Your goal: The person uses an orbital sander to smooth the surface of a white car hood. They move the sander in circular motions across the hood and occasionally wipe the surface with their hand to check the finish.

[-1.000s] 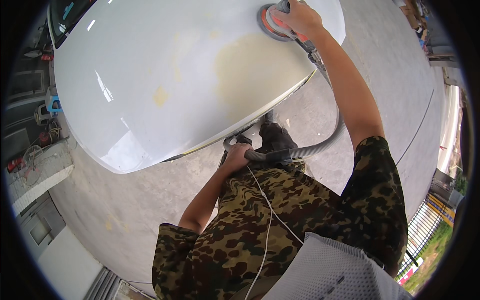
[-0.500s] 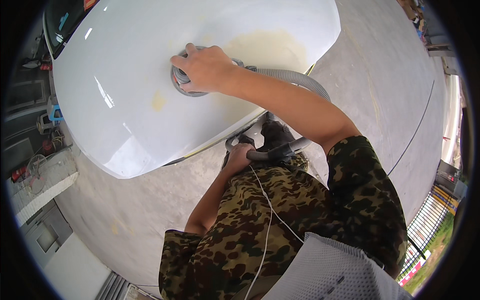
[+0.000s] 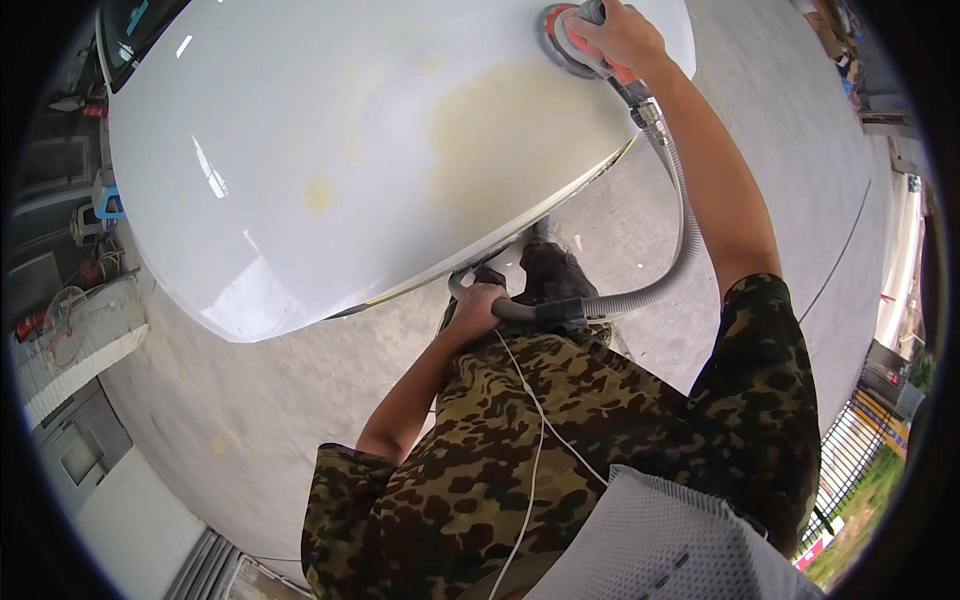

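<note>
A white car bonnet (image 3: 270,130) with a beige sanded patch (image 3: 485,150) and smaller yellowish spots spans the upper middle. My right hand (image 3: 625,40) grips an orange and grey round sander (image 3: 568,50), whose pad rests on the bonnet near its upper right edge. A grey corrugated hose (image 3: 655,280) runs from the sander, loops down and crosses in front of my waist. My left hand (image 3: 478,310) is wrapped round that hose, just below the bonnet's near edge. Taped yellow and dark trim (image 3: 395,294) runs along this edge.
Concrete floor (image 3: 240,400) surrounds me. At left, a concrete ledge (image 3: 100,340) carries a fan (image 3: 66,320) and red items, with a blue stool (image 3: 108,200) behind. Metal fencing (image 3: 850,460) stands at lower right, and cluttered boxes (image 3: 830,30) at upper right. A thin cable (image 3: 835,265) crosses the floor.
The sander in my right hand moved from the upper right to the middle of the bonnet, then back to the upper right, slightly further right than at first. My left hand stayed on the hose.
</note>
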Tool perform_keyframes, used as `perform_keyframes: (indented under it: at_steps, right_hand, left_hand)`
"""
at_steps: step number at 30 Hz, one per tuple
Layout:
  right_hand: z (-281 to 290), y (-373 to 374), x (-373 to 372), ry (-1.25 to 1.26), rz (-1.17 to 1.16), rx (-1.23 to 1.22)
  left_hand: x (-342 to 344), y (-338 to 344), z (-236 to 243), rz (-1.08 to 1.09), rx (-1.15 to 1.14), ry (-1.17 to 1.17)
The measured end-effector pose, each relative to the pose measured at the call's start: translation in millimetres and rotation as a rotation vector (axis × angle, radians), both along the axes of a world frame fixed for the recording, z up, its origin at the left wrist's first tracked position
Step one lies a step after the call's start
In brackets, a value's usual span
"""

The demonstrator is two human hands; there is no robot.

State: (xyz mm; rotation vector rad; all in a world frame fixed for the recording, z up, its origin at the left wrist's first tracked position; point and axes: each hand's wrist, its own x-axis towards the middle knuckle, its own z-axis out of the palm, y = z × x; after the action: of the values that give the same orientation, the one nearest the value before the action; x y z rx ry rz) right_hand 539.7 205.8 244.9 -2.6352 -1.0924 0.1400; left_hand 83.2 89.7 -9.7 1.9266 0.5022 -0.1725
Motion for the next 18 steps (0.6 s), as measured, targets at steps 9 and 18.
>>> perform_keyframes:
  at_steps: [9,18]
  right_hand:
    - [-14.0,-15.2,-6.5,0.195,0.384,0.049]
    - [-11.6,20.9,-163.1,-0.019,0.523,-0.053]
  left_hand:
    - [-6.1,-1.7,-3.5,0.005,0.011,-0.019]
    - [-10.3,-3.1,9.0,0.042,0.011,-0.036]
